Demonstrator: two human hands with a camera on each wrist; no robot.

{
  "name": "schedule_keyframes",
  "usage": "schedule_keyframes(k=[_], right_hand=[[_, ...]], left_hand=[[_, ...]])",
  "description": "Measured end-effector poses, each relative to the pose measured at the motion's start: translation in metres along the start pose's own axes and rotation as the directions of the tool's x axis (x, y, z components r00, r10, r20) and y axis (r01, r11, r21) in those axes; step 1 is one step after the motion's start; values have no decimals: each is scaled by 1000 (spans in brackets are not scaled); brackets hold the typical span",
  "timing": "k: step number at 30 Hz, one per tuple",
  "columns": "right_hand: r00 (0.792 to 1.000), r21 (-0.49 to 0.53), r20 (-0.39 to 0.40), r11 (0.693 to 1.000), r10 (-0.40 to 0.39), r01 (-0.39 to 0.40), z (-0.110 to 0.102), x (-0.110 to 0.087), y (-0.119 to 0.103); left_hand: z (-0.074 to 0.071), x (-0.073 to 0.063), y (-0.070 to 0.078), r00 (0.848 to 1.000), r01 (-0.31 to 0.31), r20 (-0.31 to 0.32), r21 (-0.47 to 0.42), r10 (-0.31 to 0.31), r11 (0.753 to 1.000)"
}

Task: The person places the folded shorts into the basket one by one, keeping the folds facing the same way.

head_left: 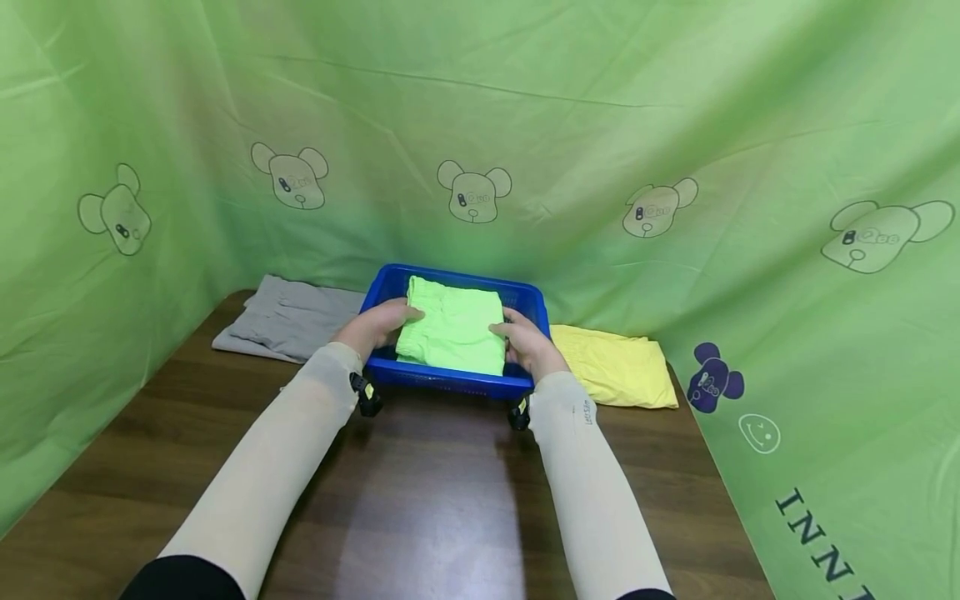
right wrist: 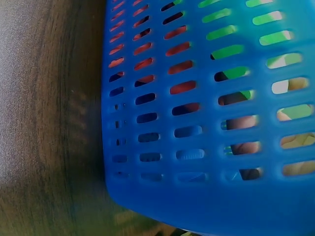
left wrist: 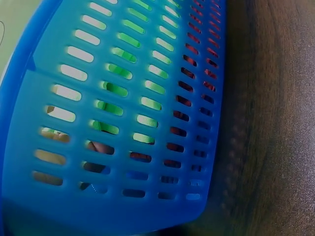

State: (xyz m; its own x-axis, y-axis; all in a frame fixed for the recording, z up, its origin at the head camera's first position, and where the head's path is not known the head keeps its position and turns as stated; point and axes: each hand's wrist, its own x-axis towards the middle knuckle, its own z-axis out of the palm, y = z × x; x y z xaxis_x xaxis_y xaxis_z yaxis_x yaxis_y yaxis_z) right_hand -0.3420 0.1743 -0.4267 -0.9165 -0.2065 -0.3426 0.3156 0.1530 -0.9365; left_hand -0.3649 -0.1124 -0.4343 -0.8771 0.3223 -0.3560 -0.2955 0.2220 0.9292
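Both hands hold a folded neon-green garment [head_left: 453,327] over the blue plastic basket [head_left: 450,380]. My left hand [head_left: 381,323] grips its left edge, thumb on top and fingers underneath. On the opposite edge, my right hand [head_left: 527,342] holds it the same way. Each wrist view is mostly filled by the slotted basket wall, with bits of the green garment [left wrist: 118,71] and the hands showing through. Lower down, red material [right wrist: 183,87] shows through the slots in the right wrist view, beneath the green garment.
A folded grey garment [head_left: 296,317] lies left of the basket on the brown wooden table [head_left: 435,500]. Folded yellow fabric [head_left: 618,367] lies on the right. Green curtains [head_left: 570,125] printed with bear heads hang behind and along both sides.
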Motion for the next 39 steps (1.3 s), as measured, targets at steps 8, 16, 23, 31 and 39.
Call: schedule_keyframes(k=[8, 16, 23, 31, 39], right_hand=[[1000, -2, 13, 1000, 16, -16, 1, 1, 1], [999, -42, 5, 998, 39, -39, 1, 1, 1], [999, -123, -6, 991, 42, -42, 1, -2, 1], [999, -158, -21, 986, 43, -46, 1, -4, 1], [999, -205, -7, 977, 52, -52, 2, -4, 1]], left_hand=[[-2, -1, -2, 1000, 26, -15, 77, -25, 997], [0, -6, 1, 999, 46, -24, 104, -44, 993], [0, -6, 1, 998, 57, -26, 122, -55, 991], [-1, -7, 0, 997, 76, -39, 171, -71, 982], [-2, -7, -1, 997, 70, -37, 228, -64, 971]])
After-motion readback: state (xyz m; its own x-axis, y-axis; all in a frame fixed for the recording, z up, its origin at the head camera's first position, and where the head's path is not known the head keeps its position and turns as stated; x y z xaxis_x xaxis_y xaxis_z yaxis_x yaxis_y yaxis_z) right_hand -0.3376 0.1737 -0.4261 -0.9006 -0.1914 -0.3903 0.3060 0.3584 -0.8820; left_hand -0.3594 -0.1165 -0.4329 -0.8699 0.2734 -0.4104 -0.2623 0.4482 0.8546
